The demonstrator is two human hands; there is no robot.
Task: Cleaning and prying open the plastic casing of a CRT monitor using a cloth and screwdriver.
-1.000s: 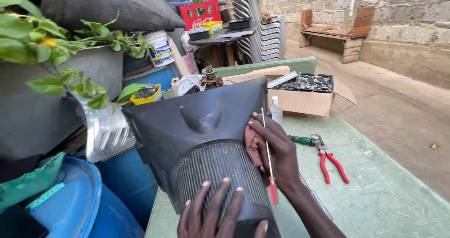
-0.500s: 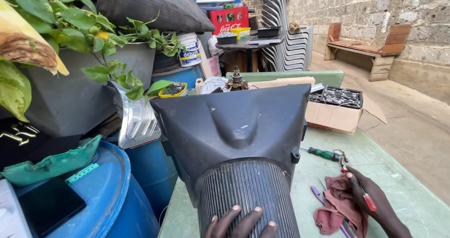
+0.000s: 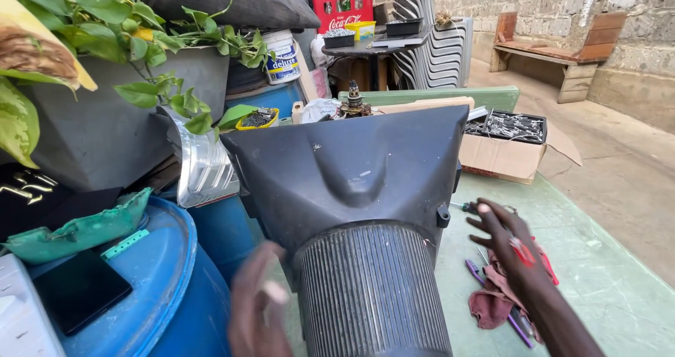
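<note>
Standing at frame centre, the large dark grey plastic housing with ribbed neck [image 3: 355,209] is flanked by two open, empty hands: left hand [image 3: 254,304] blurred, right hand [image 3: 508,241] spread over a maroon rag [image 3: 492,297].

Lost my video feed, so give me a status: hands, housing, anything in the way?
Left hand blurred beside dark housing. Right hand open, above maroon rag and tools. Nothing between hands and housing.

A large black plastic housing [image 3: 351,181] with a ribbed grey neck stands at centre. The left hand [image 3: 254,308], blurred, hovers at seven o'clock beside the neck. The right hand [image 3: 510,248], fingers spread, sits at four o'clock above a maroon rag [image 3: 492,304] and red-handled pliers [image 3: 547,262] on the green table [image 3: 605,294].
</note>
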